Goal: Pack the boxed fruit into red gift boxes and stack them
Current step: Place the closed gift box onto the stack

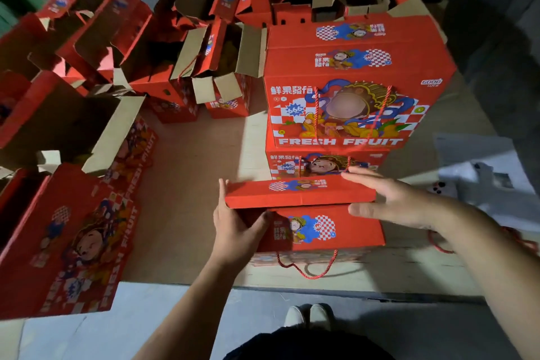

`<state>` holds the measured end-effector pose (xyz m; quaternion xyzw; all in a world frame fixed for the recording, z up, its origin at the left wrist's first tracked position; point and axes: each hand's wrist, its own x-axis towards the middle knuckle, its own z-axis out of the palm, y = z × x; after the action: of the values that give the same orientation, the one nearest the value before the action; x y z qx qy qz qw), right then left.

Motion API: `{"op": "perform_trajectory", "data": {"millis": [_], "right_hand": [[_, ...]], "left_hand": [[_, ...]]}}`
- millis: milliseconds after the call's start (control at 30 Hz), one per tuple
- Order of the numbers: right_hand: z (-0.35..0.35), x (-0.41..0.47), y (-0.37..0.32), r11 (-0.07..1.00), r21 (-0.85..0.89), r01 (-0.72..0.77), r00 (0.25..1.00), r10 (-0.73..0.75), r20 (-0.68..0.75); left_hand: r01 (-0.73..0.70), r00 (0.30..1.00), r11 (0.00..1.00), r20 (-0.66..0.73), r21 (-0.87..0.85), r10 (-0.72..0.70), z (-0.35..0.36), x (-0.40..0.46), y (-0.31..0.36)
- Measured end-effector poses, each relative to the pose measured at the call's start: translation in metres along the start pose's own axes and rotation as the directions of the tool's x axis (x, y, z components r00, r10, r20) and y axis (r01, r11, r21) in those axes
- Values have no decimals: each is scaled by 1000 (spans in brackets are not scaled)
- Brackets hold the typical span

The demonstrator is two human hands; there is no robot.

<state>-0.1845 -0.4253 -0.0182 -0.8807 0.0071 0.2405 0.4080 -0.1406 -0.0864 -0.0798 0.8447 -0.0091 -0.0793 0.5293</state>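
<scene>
Left grip [230, 222] curled, right grip [388, 199] flat.

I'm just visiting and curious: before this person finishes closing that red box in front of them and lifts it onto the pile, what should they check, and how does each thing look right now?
1. Top flap folded flat: not ok, it is raised above the gift box.
2. Left hand holding the flap's left end: ok.
3. Right hand on the flap's right end, fingers straight: ok.
4. Fruit inside: cannot tell, the inside is hidden.
5. Rope handle clear of the flaps: ok, it hangs down the front.
6. Closed stack behind looks level enough to take another box: ok.
</scene>
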Motion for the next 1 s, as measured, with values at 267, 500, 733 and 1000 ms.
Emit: {"op": "perform_trajectory", "data": {"millis": [267, 500, 733, 1000], "right_hand": [[3, 7, -8, 946, -313, -87, 996, 76, -46], [41, 7, -22, 811, -579, -90, 884, -202, -421], [78, 7, -11, 786, -543, -297, 906, 52, -420], [58, -3, -32, 778, -597, -196, 967, 51, -251]], "left_hand": [[-463, 880, 743, 346, 482, 324, -43, 41, 30], [-653, 757, 311, 591, 691, 278, -33, 70, 41], [-620, 778, 228, 552, 751, 300, -19, 51, 18], [-597, 801, 494, 499, 632, 331, -27, 46, 43]]}}
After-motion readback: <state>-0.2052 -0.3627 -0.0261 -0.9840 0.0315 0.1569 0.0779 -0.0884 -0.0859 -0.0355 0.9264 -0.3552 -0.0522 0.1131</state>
